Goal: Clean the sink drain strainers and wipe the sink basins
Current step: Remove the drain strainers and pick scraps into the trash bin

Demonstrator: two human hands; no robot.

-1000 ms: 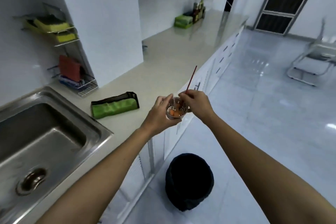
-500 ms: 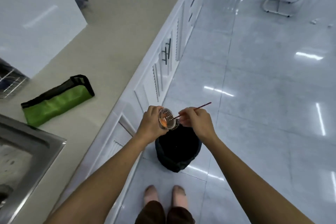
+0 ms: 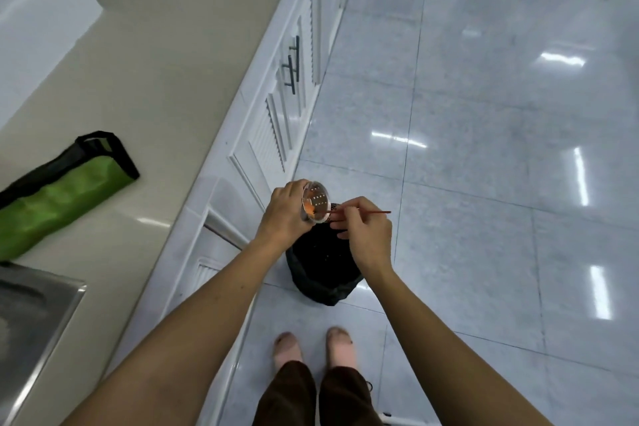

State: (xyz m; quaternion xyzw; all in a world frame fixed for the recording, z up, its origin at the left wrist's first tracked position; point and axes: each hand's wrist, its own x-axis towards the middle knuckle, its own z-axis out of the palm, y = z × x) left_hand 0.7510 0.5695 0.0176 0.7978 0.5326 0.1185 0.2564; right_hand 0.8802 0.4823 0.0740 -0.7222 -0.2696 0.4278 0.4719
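Metal drain strainer (image 3: 315, 201), tilted on its side with orange scraps inside, is clamped in the grip of the left hand (image 3: 287, 214) above a black-lined bin (image 3: 323, 270) on the floor. A thin red stick (image 3: 366, 213) is pinched by the right hand (image 3: 366, 235), its tip at the strainer. A green pouch (image 3: 58, 194) lies on the tabletop beside the sink (image 3: 31, 315), near the front edge.

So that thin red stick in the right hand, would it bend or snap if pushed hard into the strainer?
Probably stiff enough for light poking: the red stick looks straight, pinched in the right hand. It is very thin, so hard pushing against the strainer might flex or snap it. It likely weighs almost nothing.
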